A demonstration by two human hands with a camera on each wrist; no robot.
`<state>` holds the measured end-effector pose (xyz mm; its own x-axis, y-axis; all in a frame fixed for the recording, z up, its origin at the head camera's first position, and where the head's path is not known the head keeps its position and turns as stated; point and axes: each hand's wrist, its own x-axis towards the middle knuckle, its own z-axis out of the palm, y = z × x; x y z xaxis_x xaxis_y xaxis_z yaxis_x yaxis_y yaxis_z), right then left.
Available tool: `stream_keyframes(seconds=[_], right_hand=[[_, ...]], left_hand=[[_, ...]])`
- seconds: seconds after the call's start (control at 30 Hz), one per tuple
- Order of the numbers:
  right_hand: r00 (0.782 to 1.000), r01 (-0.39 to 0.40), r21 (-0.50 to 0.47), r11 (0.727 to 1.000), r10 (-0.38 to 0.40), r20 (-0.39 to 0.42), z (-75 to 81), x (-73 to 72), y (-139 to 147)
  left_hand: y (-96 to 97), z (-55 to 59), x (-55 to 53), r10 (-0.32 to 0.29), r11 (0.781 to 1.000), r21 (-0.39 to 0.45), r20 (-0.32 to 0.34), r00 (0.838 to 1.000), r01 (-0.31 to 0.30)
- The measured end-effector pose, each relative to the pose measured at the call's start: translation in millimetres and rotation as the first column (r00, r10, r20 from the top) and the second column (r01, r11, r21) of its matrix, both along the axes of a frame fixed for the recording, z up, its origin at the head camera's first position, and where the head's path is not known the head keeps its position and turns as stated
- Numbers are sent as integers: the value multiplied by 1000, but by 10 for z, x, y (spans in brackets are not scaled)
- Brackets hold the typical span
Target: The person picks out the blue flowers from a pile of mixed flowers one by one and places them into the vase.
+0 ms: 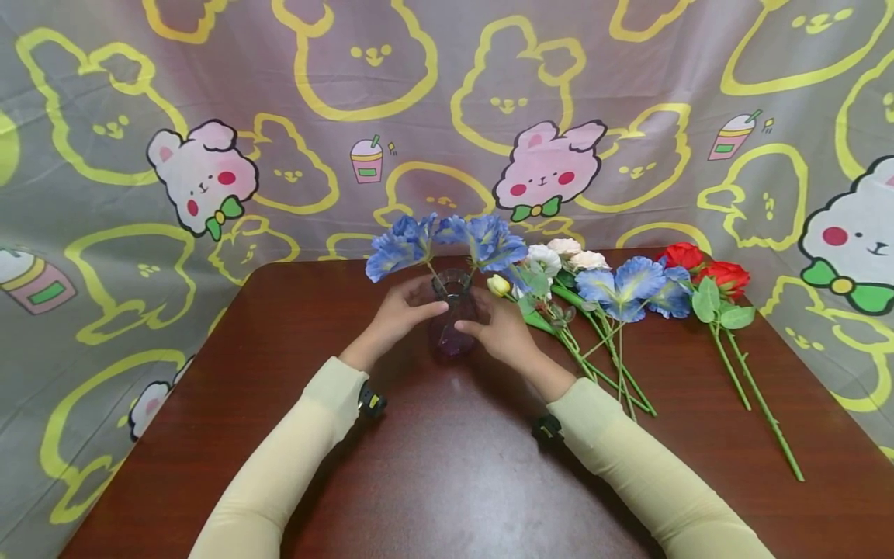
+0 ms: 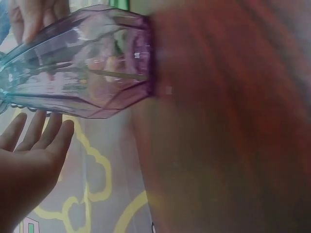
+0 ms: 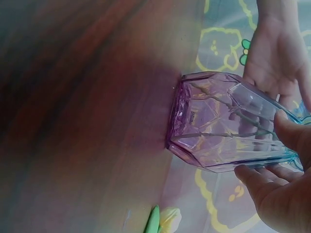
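A clear faceted glass vase (image 1: 454, 310), purple at its base and bluish at its neck, stands upright on the table. Two blue flowers (image 1: 408, 244) rise from it, and their stems show through the glass in the right wrist view. My left hand (image 1: 401, 314) is beside the vase, its fingers (image 2: 51, 131) extended and a thin gap apparent in the left wrist view. From the other side my right hand (image 1: 506, 326) holds the vase near its neck, thumb (image 3: 286, 128) in front and fingers partly hidden behind.
On the right of the brown table (image 1: 230, 388) lie a yellow tulip bud (image 1: 498, 285), pale flowers (image 1: 566, 252), more blue flowers (image 1: 625, 286) and red roses (image 1: 726, 278), stems pointing toward me. A cartoon-print curtain (image 1: 419, 101) hangs behind the table.
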<state>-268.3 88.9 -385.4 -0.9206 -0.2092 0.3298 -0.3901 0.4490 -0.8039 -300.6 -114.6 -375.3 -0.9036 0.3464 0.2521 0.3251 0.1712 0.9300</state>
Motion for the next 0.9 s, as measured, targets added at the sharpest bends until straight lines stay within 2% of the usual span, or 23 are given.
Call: stream_keyframes(seconds=[0.23,0.37,0.63,0.8,0.9], right_hand=[[1000,5,4,1000,-5,2,6,1,-2],[1000,8,15,1000,-8,8,3,1,0],[1000,3,14,1000,-4,23,27,10,-5],[999,7,37,999,-9,31,34,8,-8],[999,7,53,999,-9,31,41,10,-10]], left_hand=[[-5,-106,27,47,999,-19,-53,997,-48],[-7,-142,23,43,999,-19,-73,996,-44],[-11,-159,12,46,998,-39,-55,997,-48],[-7,-122,34,39,998,-42,-30,999,-40],[8,-1,127,35,997,-63,-27,999,-37]])
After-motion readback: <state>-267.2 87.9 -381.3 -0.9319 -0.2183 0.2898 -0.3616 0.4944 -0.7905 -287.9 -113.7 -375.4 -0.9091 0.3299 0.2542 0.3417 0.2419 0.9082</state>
